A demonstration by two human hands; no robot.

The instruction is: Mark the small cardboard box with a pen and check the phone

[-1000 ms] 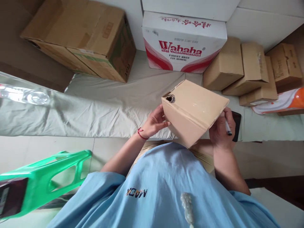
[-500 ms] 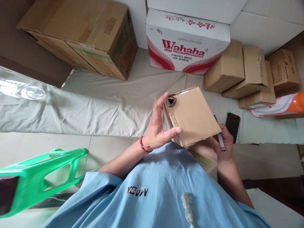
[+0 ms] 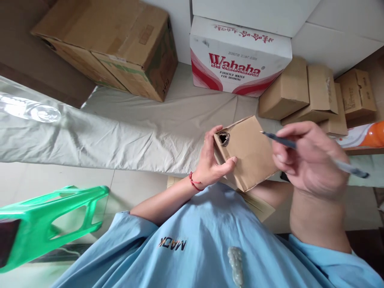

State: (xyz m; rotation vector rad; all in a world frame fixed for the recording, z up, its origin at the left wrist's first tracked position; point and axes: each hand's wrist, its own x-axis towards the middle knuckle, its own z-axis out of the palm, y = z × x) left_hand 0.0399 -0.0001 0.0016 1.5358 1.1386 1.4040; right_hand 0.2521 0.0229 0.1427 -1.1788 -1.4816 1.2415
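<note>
My left hand grips a small brown cardboard box by its left side, thumb on the top face and fingers behind the edge. A ragged dark-rimmed hole shows in the box's upper left corner. Above the box's right side, my right hand is closed round a pen. The pen's dark tip points left over the box, apart from its face as far as I can see. Both the box and the left wrist with its red string bracelet sit close to my blue shirt.
A white and red Wahaha carton stands at the back of the cloth-covered table. Brown boxes line the right, beside an orange-and-white bottle. A large carton is at back left; a green stool stands lower left.
My right hand has come up from beneath the box's right corner, bringing the pen over the box with its tip pointing left. The box has shifted slightly right and down in view.
</note>
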